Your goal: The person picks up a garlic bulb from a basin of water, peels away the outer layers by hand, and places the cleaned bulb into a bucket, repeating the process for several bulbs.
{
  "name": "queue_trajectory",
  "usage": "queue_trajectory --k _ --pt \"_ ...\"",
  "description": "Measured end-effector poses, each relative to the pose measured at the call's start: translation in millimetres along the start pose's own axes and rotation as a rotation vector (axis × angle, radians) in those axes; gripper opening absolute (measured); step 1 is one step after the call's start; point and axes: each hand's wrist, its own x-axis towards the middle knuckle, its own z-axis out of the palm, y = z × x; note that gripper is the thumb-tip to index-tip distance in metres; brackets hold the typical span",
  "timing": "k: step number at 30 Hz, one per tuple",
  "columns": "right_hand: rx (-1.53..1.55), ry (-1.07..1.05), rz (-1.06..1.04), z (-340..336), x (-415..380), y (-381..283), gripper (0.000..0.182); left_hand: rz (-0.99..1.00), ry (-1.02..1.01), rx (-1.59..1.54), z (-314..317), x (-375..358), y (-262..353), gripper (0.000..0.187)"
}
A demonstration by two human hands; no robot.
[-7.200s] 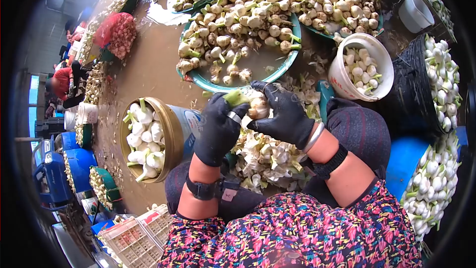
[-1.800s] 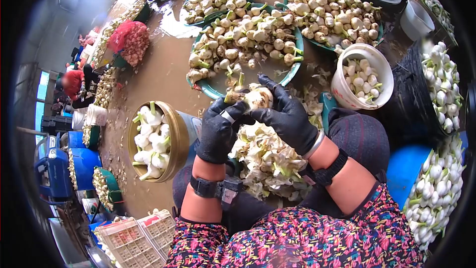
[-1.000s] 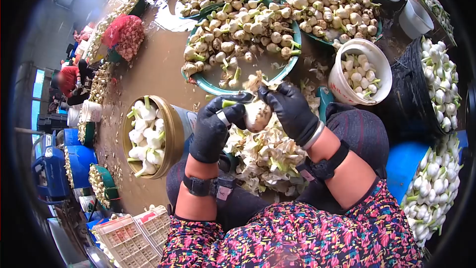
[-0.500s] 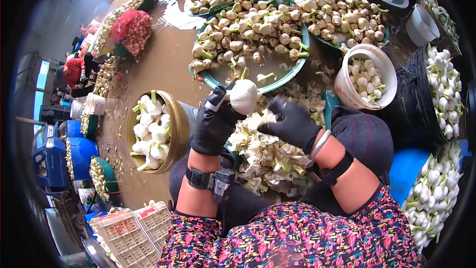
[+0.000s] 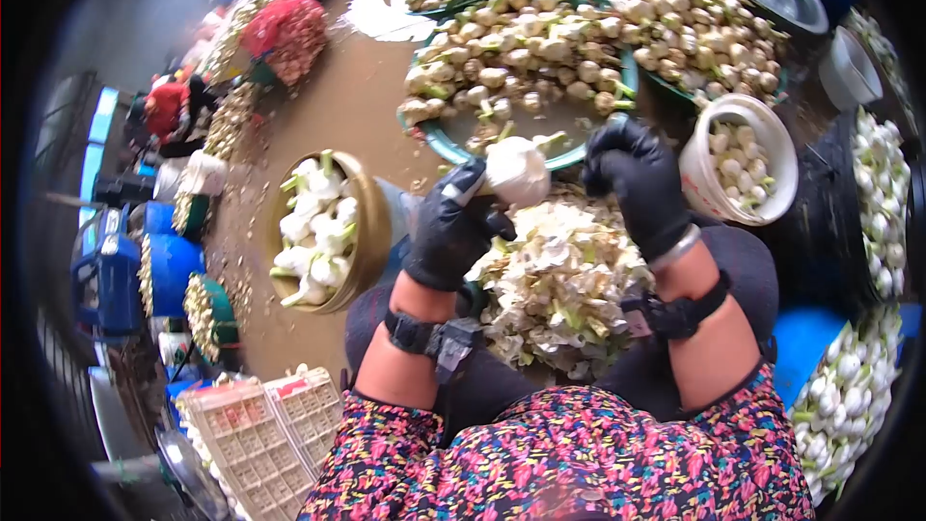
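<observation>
papery, crumpled peels; round white bulb, pale green stem, gripped by left hand; right hand curled, contents unclear.

Brightly lit floor, ringed by black vignetting.
White glare blanks out a patch near the floor's far edge; haze washes out the upper left, softening distant detail; the black bucket sinks into shadow; outlines bow towards the rim.
</observation>
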Motion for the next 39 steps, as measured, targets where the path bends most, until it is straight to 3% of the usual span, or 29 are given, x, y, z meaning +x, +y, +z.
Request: queue_trajectory --k 2,3,4,5,6,8,9,10,14,16,18,19,20,22,24,26,28,29,30,34,36,38,39 --pt "-0.345 -0.369 0.181 8.4 -11.5 13.3 0.016 -0.207 0.152 -0.321 -3.9 -4.7 -21.3 0.027" --pt "-0.623 -0.650 0.211 9.4 -14.5 17.4 0.021 -0.129 0.191 -0.432 -9.9 -4.2 -21.0 0.021" --pt "-0.898 -0.829 0.279 11.2 -19.0 21.0 0.030 0.203 0.173 -0.318 -22.8 -8.6 -20.0 0.023" --pt "-1.066 -0.903 0.215 9.6 -22.2 27.0 0.037 -0.046 0.243 -0.500 -43.4 -11.2 -8.3 0.022" --pt "-1.178 -0.835 0.173 10.2 -25.0 31.3 0.041 -0.293 0.309 -0.688 -65.7 -15.5 -3.5 0.022" --pt "-1.198 -0.617 0.157 13.1 -24.9 24.3 0.043 -0.163 0.443 -0.501 -112.9 -32.9 -28.6 0.023" --pt "-1.200 -0.568 0.015 7.2 -23.4 30.0 0.043 -0.200 0.539 -0.392 -138.5 -43.8 -43.4 0.022" --pt "-1.116 -0.519 0.043 9.5 -22.2 24.9 0.047 -0.236 0.628 -0.285 -163.6 -56.4 -59.9 0.022" --pt "-1.069 -0.545 -0.001 11.5 -24.6 24.5 0.045 -0.354 0.742 0.295 -248.0 -124.1 -152.2 0.020" --pt "-1.079 -0.584 -0.009 11.6 -26.9 26.4 0.044 -0.686 0.644 0.739 -257.1 -152.2 -184.1 0.022" --pt "-1.015 -0.601 -0.033 13.1 -25.9 26.2 0.041 -0.880 0.371 0.845 -248.7 -169.9 -198.5 0.024" --pt "-0.982 -0.566 -0.012 13.9 -26.0 25.7 0.038 -0.834 0.252 0.912 -249.9 -171.2 -205.9 0.027" --pt "-0.994 -0.545 0.001 13.2 -26.2 27.4 0.038 -0.878 -0.013 1.075 -252.2 -149.4 -190.5 0.029" --pt "-0.969 -0.474 -0.173 9.6 -24.4 30.1 0.031 -0.568 0.324 0.876 -240.1 -117.5 -174.4 0.027" --pt "-1.026 -0.549 -0.041 16.8 -14.7 14.8 0.024 -0.267 0.304 0.604 -206.6 -54.7 -134.3 0.025" --pt "-1.115 -0.588 0.144 26.1 -11.5 1.1 0.025 -0.085 0.087 0.387 -157.6 3.6 -120.5 0.023" --pt "-1.097 -0.611 -0.021 21.9 -15.1 17.7 0.020 -0.174 -0.124 0.204 -87.9 48.5 -147.4 0.027" --pt "-0.972 -0.534 -0.117 17.5 -21.9 34.6 0.024 -0.171 -0.244 0.263 -55.1 68.8 -148.8 0.029" --pt "-1.066 -0.535 -0.057 21.4 -23.6 29.5 0.036 -0.165 -0.362 0.324 -23.9 86.7 -149.8 0.032" --pt "-1.091 -0.530 0.048 21.4 -18.5 14.7 0.043 -0.341 -0.354 0.619 71.7 132.1 -205.6 0.040" --pt "-1.115 -0.476 0.014 16.5 -17.2 11.5 0.043 -0.406 -0.391 0.674 91.1 150.8 -222.5 0.041" --pt "-1.070 -0.518 0.157 11.9 -9.8 3.7 0.043 -0.562 -0.547 0.730 99.3 158.1 -237.8 0.043" --pt "-1.066 -0.513 0.167 9.9 -6.9 3.0 0.043 -0.498 -0.486 0.723 103.8 153.3 -256.0 0.040"
